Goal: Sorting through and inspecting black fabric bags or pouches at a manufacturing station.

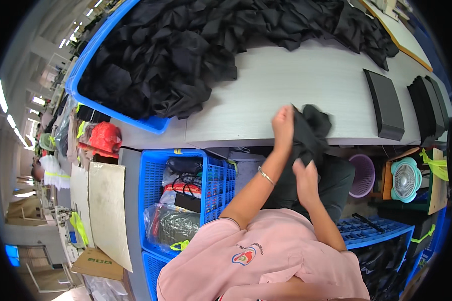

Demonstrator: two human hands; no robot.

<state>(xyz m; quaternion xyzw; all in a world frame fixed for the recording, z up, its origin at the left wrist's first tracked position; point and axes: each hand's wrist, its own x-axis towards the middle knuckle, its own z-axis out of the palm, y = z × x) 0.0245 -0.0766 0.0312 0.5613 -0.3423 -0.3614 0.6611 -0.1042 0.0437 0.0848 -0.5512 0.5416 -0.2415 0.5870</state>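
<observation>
The black cloth [310, 134] hides the right hand's [305, 178] fingertips; its folds are blurred.

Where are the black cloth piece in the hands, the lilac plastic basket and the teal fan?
black cloth piece [311, 135], head view, on its crumpled middle.
lilac plastic basket [364, 175], head view, on its slatted wall.
teal fan [406, 179], head view, on its round grille.

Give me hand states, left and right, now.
Left hand: closed on the black garment.
Right hand: gripping the same garment's lower edge.
</observation>
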